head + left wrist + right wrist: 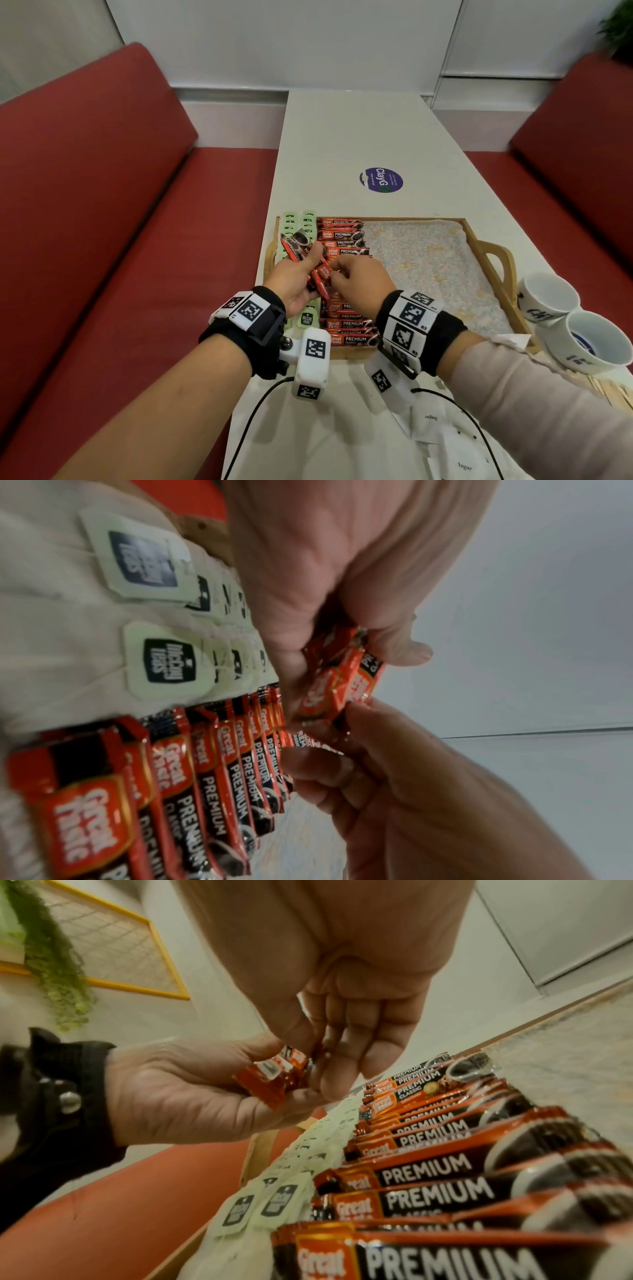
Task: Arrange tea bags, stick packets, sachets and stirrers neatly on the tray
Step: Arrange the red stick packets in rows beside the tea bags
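My left hand grips a bundle of red stick packets above the left part of the wooden tray. My right hand pinches the near end of one packet in that bundle. In the left wrist view the bundle sits between my left thumb and fingers, with the right fingertips on its lower end. A row of red stick packets lies on the tray, with pale green tea bags in a column along its left side.
Two white cups stand right of the tray. Sugar sachets lie on the table near my right forearm, wooden stirrers beyond it. The tray's right half shows a speckled liner. Red benches flank the table.
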Tool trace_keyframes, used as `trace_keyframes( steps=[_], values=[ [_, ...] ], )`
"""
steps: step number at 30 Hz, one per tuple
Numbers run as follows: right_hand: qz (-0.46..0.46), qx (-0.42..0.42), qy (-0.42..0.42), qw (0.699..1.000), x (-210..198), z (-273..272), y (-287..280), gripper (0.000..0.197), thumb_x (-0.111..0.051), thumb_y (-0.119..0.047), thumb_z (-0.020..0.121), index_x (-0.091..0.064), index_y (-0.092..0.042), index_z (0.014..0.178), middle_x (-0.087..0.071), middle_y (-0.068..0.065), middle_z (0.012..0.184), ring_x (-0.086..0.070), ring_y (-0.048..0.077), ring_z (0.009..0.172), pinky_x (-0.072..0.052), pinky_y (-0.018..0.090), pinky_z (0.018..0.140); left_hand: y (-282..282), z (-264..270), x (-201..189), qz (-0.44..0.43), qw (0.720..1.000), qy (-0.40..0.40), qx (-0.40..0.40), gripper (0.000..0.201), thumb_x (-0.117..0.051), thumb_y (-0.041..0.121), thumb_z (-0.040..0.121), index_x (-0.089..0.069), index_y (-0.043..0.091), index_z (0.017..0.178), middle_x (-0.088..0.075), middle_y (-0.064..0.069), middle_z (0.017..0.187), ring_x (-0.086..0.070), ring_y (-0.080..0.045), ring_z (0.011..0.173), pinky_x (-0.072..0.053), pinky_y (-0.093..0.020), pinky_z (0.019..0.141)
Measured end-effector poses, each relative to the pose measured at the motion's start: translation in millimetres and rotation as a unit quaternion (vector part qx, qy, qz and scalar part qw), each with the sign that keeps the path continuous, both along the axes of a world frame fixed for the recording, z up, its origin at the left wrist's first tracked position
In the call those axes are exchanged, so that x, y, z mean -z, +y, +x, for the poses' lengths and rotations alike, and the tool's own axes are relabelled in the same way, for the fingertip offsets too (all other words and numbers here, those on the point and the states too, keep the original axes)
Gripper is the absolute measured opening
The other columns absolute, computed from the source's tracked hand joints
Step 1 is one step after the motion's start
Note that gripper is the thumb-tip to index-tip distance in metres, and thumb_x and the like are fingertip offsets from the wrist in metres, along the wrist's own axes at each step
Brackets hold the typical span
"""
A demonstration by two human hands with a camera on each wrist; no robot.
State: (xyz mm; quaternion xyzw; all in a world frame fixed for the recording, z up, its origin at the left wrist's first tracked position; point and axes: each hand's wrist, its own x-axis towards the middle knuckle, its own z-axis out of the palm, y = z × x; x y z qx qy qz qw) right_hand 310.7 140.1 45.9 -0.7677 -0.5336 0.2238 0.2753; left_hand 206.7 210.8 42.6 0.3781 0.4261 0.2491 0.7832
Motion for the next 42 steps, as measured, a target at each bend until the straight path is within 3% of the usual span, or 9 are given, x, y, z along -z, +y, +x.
trace_keyframes(
  steps=[5, 14, 17, 22, 26, 30, 34, 36, 42],
  values=[
    [-0.024, 0.012, 0.055, 0.998, 0, 7, 2, 0.021, -0.047, -0.011, 0.096, -0.063, -0.017, 0.083, -0.068, 0.006, 0.081, -0.066, 0.026, 0.076, -0.053, 0.033, 0.074, 0, -2, -2, 0.001, 1.000, -0.015, -0.018, 0.021, -0.051, 0.028, 0.095, -0.057, 0.009, 0.104, -0.066, -0.010, 0.095, -0.064, -0.025, 0.084, -0.055, -0.045, 0.073],
    [-0.025, 0.005, 0.087, 0.996, -1, 18, 0, 0.023, -0.057, -0.024, 0.094, -0.055, -0.027, 0.071, -0.056, -0.007, 0.070, -0.049, 0.007, 0.063, -0.040, 0.022, 0.061, 1, -4, 4, 0.042, 0.999, 0.030, 0.009, 0.004, -0.054, 0.014, 0.096, -0.055, 0.014, 0.092, -0.063, -0.009, 0.104, -0.061, -0.025, 0.102, -0.056, -0.047, 0.077],
    [-0.012, 0.027, 0.076, 0.997, -1, 19, 3, 0.020, -0.061, -0.021, 0.091, -0.056, -0.025, 0.072, -0.056, -0.006, 0.070, -0.049, 0.006, 0.063, -0.039, 0.022, 0.061, 1, -2, 4, 0.050, 0.998, 0.034, 0.011, 0.008, -0.054, 0.015, 0.096, -0.053, 0.015, 0.088, -0.063, -0.003, 0.094, -0.063, -0.021, 0.095, -0.056, -0.047, 0.077],
    [0.055, 0.127, 0.222, 0.965, -1, 18, 6, 0.019, -0.061, -0.010, 0.090, -0.053, -0.021, 0.076, -0.062, 0.006, 0.076, -0.059, 0.018, 0.061, -0.054, 0.040, 0.072, 2, -4, 6, 0.060, 0.996, 0.050, 0.049, 0.002, -0.055, 0.017, 0.096, -0.054, 0.015, 0.096, -0.064, 0.002, 0.094, -0.064, -0.015, 0.090, -0.056, -0.044, 0.076],
    [0.086, 0.147, 0.233, 0.958, -1, 13, 9, 0.022, -0.068, -0.011, 0.083, -0.055, -0.020, 0.069, -0.064, 0.003, 0.078, -0.062, 0.022, 0.079, -0.053, 0.045, 0.085, 2, -3, 8, 0.078, 0.991, 0.057, 0.089, 0.009, -0.058, 0.008, 0.092, -0.054, 0.016, 0.090, -0.067, 0.000, 0.087, -0.066, -0.016, 0.085, -0.053, -0.051, 0.087],
    [0.086, 0.130, 0.262, 0.952, -1, 11, 9, 0.022, -0.069, -0.009, 0.083, -0.055, -0.019, 0.069, -0.064, 0.005, 0.080, -0.062, 0.024, 0.082, -0.051, 0.051, 0.089, 7, -3, 4, 0.127, 0.984, 0.061, 0.105, 0.011, -0.059, 0.005, 0.091, -0.057, 0.014, 0.097, -0.068, -0.002, 0.090, -0.068, -0.015, 0.081, -0.058, -0.044, 0.077],
    [0.089, 0.105, 0.156, 0.978, -3, 22, 12, 0.032, -0.073, -0.015, 0.079, -0.055, -0.022, 0.105, -0.057, -0.006, 0.096, -0.059, 0.018, 0.086, -0.050, 0.039, 0.084, 19, -8, -1, 0.280, 0.930, 0.162, 0.175, 0.016, -0.064, 0.007, 0.088, -0.050, 0.014, 0.085, -0.065, -0.004, 0.086, -0.068, -0.017, 0.074, -0.053, -0.022, 0.052],
    [0.086, 0.086, 0.111, 0.986, -7, 29, 13, 0.044, -0.071, -0.016, 0.081, -0.053, -0.025, 0.120, -0.056, -0.006, 0.099, -0.058, 0.014, 0.081, -0.047, 0.031, 0.077, 24, -9, -3, 0.328, 0.887, 0.226, 0.232, 0.018, -0.066, 0.008, 0.086, -0.050, 0.016, 0.082, -0.064, -0.002, 0.080, -0.068, -0.017, 0.070, -0.051, -0.023, 0.049],
    [-0.053, 0.008, -0.038, 0.998, -13, 45, 12, 0.010, -0.066, -0.014, 0.087, -0.069, -0.018, 0.096, -0.061, -0.004, 0.089, -0.056, 0.013, 0.086, -0.041, 0.024, 0.078, 29, -8, -6, 0.382, 0.830, 0.288, 0.286, 0.019, -0.066, 0.007, 0.085, -0.054, 0.021, 0.078, -0.062, 0.003, 0.076, -0.064, -0.010, 0.065, -0.047, -0.018, 0.049]
  ],
)
